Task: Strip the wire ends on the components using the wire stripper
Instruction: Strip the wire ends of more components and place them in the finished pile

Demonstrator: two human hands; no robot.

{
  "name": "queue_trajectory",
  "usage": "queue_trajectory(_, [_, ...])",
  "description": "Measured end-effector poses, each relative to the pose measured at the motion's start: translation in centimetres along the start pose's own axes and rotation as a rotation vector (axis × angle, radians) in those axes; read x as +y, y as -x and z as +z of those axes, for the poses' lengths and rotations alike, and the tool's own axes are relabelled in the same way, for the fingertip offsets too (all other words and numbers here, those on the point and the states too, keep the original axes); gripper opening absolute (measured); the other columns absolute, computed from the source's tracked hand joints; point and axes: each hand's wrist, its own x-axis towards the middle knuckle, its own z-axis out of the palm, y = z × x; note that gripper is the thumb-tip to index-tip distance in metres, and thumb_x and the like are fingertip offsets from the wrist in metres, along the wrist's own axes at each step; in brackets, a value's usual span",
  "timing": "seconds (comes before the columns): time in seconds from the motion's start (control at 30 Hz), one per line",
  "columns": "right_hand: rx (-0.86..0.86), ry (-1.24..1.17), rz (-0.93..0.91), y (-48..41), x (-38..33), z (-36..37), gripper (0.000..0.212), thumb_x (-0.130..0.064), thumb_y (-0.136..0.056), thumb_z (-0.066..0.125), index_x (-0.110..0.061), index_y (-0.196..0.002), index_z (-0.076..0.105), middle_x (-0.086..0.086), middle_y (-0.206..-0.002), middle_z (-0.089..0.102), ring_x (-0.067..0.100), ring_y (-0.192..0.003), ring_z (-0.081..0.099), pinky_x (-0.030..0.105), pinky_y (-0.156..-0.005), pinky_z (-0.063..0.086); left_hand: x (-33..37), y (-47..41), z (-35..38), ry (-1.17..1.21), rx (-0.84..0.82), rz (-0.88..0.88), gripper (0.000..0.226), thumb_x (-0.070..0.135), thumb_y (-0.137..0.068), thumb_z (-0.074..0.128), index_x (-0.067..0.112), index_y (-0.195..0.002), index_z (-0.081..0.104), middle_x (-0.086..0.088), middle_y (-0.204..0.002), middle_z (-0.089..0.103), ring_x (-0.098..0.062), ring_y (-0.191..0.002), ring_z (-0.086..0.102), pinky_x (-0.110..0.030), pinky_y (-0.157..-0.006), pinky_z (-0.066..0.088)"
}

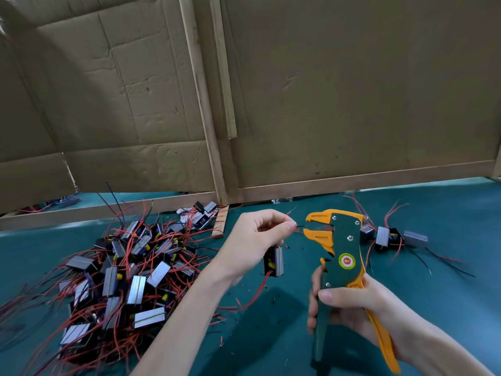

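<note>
Pinching a thin black wire (pixel 300 226) between thumb and fingertips, the left hand (pixel 260 234) holds it level, with the wire's short free end pointing right at the stripper (pixel 344 256). The tip sits just at the mouth of the orange jaws, which stand apart; whether it touches them I cannot tell. Below the left hand hangs the component (pixel 277 261) — a small black and silver block, clear of the mat (pixel 447 294), with a red lead (pixel 257 291) trailing down to the green surface.

The right hand (pixel 349 313) is wrapped round the stripper's handles, thumb across the front, fingers curled behind, holding the tool upright with its head tilted left.

To the left lies a heap (pixel 122 275) of similar components, tangled in red wires. A few more (pixel 387 237) lie on the mat behind the stripper, to its right. Small red scraps (pixel 222 340) dot the mat between the arms. Cardboard (pixel 352 90) on wooden battens (pixel 200 99) — creased in places — walls off the back.
</note>
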Motion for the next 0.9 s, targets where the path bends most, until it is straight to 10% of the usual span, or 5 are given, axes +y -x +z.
queue_trajectory(0.67, [0.236, 0.212, -0.073, 0.1, 1.7, 1.7, 0.039, -0.033, -0.059, 0.081, -0.01, -0.05, 0.05, 0.018, -0.042, 0.046, 0.024, -0.031, 0.045, 0.025, -0.036, 0.04, 0.7, 0.3, -1.3, -0.09, -0.175, -0.12, 0.01, 0.017, -0.091, 0.064, 0.015, -0.083, 0.071, 0.008, -0.074, 0.063, -0.008, -0.07, 0.051, -0.018, -0.069, 0.045])
queue_trajectory(0.9, [0.019, -0.186, 0.186, -0.4, 1.5, 0.5, 0.047, -0.015, -0.05, 0.094, -0.001, -0.087, 0.069, 0.026, -0.08, 0.06, 0.039, -0.072, 0.064, 0.051, -0.073, 0.054, -0.6, 0.0, -2.3, -0.148, -0.15, -0.221, 0.012, 0.019, -0.092, 0.063, 0.019, -0.081, 0.067, 0.0, -0.083, 0.061, -0.007, -0.071, 0.054, -0.019, -0.074, 0.045])
